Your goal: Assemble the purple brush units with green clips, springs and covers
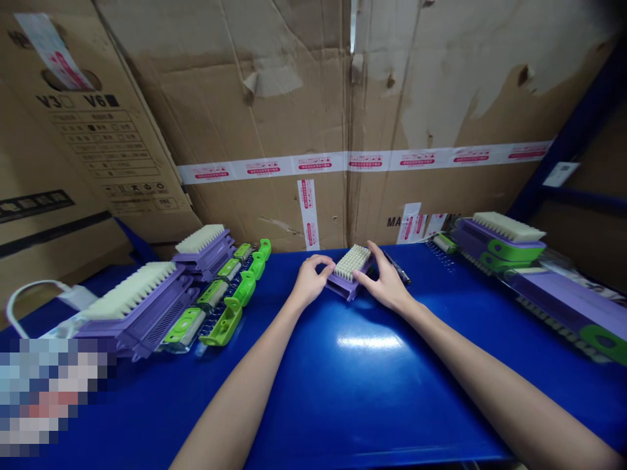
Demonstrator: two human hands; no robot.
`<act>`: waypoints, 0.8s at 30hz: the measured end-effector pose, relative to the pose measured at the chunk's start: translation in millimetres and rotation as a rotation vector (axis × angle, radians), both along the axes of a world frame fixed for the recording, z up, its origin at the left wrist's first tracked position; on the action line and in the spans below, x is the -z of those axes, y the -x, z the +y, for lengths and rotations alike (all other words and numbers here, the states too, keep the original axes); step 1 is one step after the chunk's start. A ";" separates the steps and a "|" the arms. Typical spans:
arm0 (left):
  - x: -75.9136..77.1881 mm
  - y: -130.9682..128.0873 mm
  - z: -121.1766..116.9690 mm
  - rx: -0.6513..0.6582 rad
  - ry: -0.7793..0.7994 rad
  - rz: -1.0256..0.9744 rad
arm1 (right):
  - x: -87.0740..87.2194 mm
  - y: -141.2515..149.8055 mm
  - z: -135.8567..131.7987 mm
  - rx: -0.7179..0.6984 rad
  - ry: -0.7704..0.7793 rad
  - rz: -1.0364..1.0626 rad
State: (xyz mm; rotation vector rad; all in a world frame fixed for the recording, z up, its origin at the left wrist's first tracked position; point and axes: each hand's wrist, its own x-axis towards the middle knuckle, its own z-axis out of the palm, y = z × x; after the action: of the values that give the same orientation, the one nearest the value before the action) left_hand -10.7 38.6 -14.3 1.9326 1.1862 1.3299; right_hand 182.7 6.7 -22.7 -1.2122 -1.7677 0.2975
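A small purple brush (353, 261) with cream bristles facing up lies on the blue table, between both hands. My left hand (311, 281) pinches its left edge, thumb and fingers close together. On the other side, my right hand (389, 282) grips the brush, with the thumb at the near side and the fingers reaching along the far right side. A dark pen-like object (398, 269) lies just behind my right hand, partly hidden by it.
On the left stand purple brushes (147, 303), green-and-silver parts (215, 294), bright green clips (228, 323) and a white cable (29, 285). More purple-and-green brushes (509, 245) are stacked at the right. A taped cardboard wall (274, 111) closes off the back of the blue table (313, 398).
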 end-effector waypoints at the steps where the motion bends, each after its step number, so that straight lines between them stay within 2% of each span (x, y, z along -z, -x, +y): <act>1: 0.0 0.0 -0.1 0.003 0.000 0.002 | -0.5 0.7 -1.0 -0.015 0.007 -0.015; 5: 0.9 0.5 0.7 0.028 0.025 -0.008 | -0.5 2.1 -1.6 -0.062 0.003 -0.057; 14: 3.1 1.2 0.3 0.169 0.149 -0.130 | -4.4 0.3 -1.9 -0.080 0.055 -0.002; 24: 4.9 0.5 -1.6 0.165 0.251 -0.200 | -3.9 -0.6 -2.1 -0.084 0.006 0.002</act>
State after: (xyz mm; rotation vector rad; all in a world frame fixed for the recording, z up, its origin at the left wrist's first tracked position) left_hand -11.2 37.0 -19.2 1.6405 1.0196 1.1936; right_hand 183.3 4.6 -18.8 -1.1434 -1.8200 0.3522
